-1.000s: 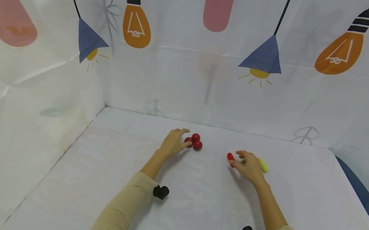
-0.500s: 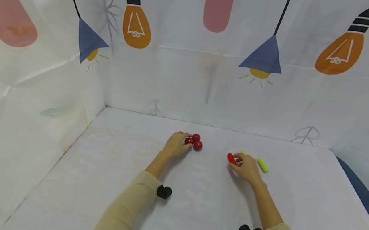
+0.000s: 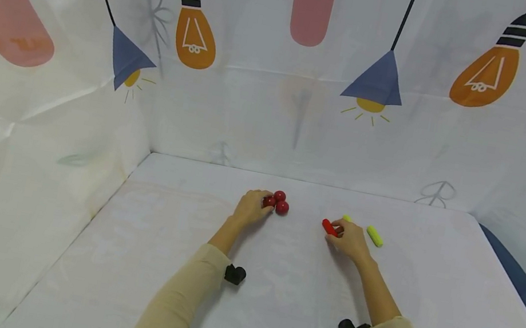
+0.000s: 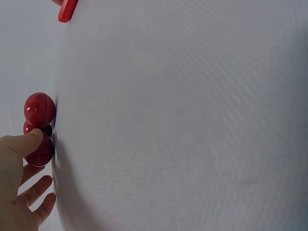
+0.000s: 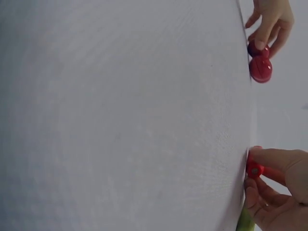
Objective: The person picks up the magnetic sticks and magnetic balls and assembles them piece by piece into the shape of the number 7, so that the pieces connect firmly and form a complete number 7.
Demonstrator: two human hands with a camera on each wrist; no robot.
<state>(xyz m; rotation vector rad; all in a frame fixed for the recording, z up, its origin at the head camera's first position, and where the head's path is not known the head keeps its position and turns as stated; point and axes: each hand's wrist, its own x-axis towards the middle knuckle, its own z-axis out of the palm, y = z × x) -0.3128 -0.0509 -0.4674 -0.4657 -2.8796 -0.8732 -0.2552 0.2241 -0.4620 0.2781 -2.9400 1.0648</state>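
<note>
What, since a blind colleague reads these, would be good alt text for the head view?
A person's left grip pinches one of three clustered red balls, and the right grip a red stick. Two yellow-green sticks, one partly hidden, lie by the right grip on a white table.

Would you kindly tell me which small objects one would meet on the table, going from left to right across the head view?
Cluster of three red balls → red stick → mostly hidden yellow-green piece → yellow-green stick in plain sight.
</note>
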